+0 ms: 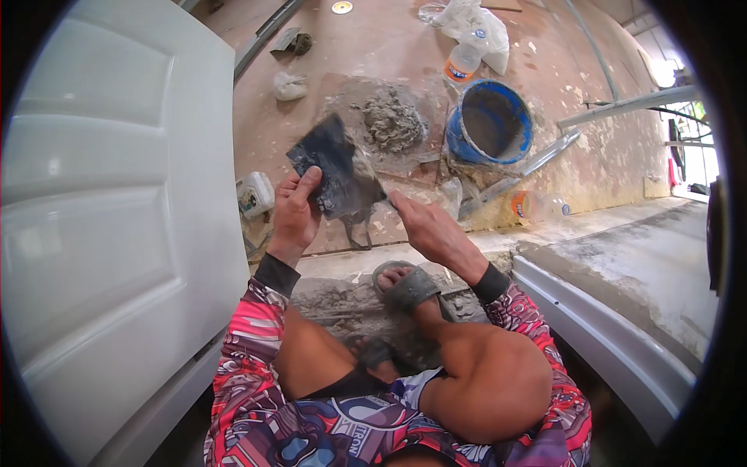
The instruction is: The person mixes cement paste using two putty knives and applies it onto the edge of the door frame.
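Note:
My left hand (296, 206) grips a flat dark plate (317, 156) smeared with grey, the thumb lying on its face. My right hand (432, 229) is closed on a grey-bladed hand tool (366, 177), its blade blurred and against the plate's right side. The tool's handle is mostly hidden in my fingers, so its exact kind cannot be told. Just beyond, a heap of wet grey mortar (391, 121) lies on a flat board (334, 89). To its right stands a blue bucket (459, 136) with grey residue inside.
A white panelled door (101, 194) stands close on my left. Plastic bottles (465, 58), a white container (254, 194) and a white plastic bag (494, 39) lie about. A metal profile (537, 159) slants beside the bucket. A door frame (607, 335) runs along my right.

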A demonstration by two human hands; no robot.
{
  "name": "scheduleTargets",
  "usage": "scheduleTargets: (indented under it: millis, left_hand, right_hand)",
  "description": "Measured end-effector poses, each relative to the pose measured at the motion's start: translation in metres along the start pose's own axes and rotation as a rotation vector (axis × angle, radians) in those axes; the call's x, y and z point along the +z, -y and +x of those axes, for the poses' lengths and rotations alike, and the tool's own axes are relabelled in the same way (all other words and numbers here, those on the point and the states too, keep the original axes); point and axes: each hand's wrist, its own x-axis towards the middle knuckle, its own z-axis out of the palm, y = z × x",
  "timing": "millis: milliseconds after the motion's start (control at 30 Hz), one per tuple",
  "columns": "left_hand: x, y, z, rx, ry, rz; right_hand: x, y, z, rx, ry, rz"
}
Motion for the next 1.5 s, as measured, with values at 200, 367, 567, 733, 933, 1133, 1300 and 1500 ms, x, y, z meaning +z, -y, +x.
scheduleTargets:
  millis: [200,367,567,733,933,1133,1300,1500]
  left_hand:
    - [0.022,-0.021,-0.006,0.195,-0.063,0.125]
    - [0.015,-0.033,-0.027,0.620,-0.028,1.072]
    - [0.021,-0.028,-0.019,0.971,0.164,1.188]
    - [0.005,-0.031,-0.019,0.946,0.232,1.380]
    - [0.012,-0.006,0.000,0.938,0.223,1.504]
    - [-0.063,-0.007,-0.007,0.725,0.141,1.700]
    - [-0.042,-0.012,0.005,0.249,-0.135,1.733]
    - [-0.009,-0.016,-0.010,0.037,-0.380,0.485]
  right_hand:
    - [0.026,-0.047,0.004,0.318,-0.130,0.574]
    - [0.014,-0.030,0.022,0.410,-0.303,1.545]
    - [0.019,-0.022,0.033,0.384,-0.227,1.703]
    - [0.013,-0.012,0.043,0.283,-0.260,1.658]
    - [-0.013,-0.031,0.025,0.332,-0.371,1.410]
    - [0.003,-0.003,0.050,0.126,-0.189,1.499]
    - [-0.011,-0.027,0.023,0.154,-0.320,1.469]
    - [-0.008,-0.037,0.016,0.233,-0.411,1.466]
